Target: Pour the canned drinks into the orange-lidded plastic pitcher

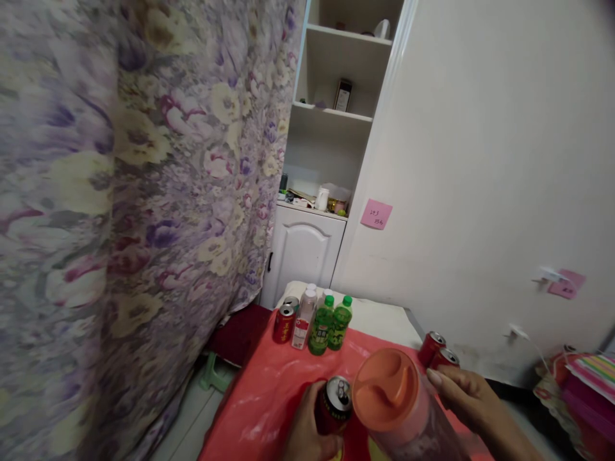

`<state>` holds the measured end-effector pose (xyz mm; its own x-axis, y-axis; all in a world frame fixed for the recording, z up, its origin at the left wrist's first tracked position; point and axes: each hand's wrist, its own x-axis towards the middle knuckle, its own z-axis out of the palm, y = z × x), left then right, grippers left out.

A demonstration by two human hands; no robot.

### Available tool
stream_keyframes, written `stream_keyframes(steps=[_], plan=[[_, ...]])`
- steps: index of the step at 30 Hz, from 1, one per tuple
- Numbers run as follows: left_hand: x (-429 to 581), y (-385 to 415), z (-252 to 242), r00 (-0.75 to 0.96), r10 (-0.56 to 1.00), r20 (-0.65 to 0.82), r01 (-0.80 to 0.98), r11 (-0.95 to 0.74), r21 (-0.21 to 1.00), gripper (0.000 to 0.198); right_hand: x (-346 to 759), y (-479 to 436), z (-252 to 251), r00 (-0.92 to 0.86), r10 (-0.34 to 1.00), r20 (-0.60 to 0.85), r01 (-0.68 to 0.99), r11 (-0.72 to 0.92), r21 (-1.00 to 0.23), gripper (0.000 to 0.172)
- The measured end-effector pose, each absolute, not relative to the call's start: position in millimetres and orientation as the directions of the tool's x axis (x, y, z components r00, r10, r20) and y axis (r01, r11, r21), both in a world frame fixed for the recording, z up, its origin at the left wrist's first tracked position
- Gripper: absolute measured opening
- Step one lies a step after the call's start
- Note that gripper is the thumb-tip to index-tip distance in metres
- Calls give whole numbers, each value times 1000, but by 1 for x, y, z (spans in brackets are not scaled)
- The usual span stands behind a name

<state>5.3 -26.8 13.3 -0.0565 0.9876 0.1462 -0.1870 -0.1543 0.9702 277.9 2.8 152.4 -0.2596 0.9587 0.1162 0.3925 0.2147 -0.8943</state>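
Observation:
My left hand [305, 426] is wrapped round a dark red drink can [331, 416], its silver top and pull tab facing up. Right beside that can stands a clear pitcher [423, 426] with an orange lid [384, 390], holding something dark. To the pitcher's right is my right hand [468, 397], its fingers loosely bent and pointing left, with nothing visible in them. Just behind these fingers stand two red cans, the nearer can [446, 357] partly covered by the hand and the farther can [431, 346] at its left.
Green-capped bottles [321, 330], a clear bottle [302, 323] and a red can [284, 323] stand at the far left of the red-covered table [269, 390]. A floral curtain [168, 192] hangs at left. Behind are white shelves [331, 115] and a wall.

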Motion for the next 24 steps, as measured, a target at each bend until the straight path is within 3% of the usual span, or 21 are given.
stream_keyframes(steps=[18, 24], plan=[[3, -29, 22, -58, 979, 196, -235, -204, 950, 72, 275, 5, 116, -151, 985, 88, 377, 140, -915, 70], [-2, -28, 14, -93, 974, 207, -192, -222, 956, 72, 271, 0, 105, -119, 990, 75, 226, 101, -969, 70]])
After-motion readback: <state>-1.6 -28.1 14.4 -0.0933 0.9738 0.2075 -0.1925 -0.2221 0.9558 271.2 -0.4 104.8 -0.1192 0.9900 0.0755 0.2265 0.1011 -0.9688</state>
